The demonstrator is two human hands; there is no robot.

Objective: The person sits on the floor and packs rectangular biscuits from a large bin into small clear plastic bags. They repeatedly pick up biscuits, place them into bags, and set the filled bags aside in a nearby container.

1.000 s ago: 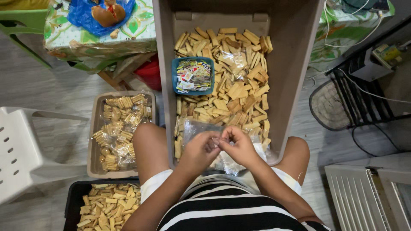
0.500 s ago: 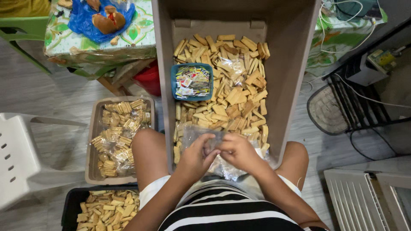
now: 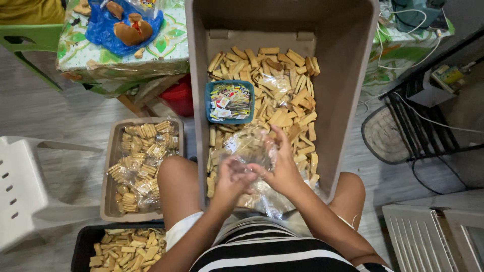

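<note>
Gripping a clear bag (image 3: 250, 149) with closed fingers, left hand (image 3: 233, 180) and right hand (image 3: 281, 170) have risen slightly toward 12 o'clock over the bin (image 3: 348, 100) of biscuits (image 3: 287, 95). A blue tub (image 3: 229, 102) of small coloured packets sits at 11 o'clock; a tray (image 3: 112, 176) of bagged biscuits lies at 9 o'clock.

Both forearms reached forward from the five and seven o'clock corners, meeting at center. The left hand (image 3: 233, 177) curled with fingers bent inward, while the right hand (image 3: 282, 166) rose toward twelve o'clock, fingers spread and thumb pressed against the left.
</note>
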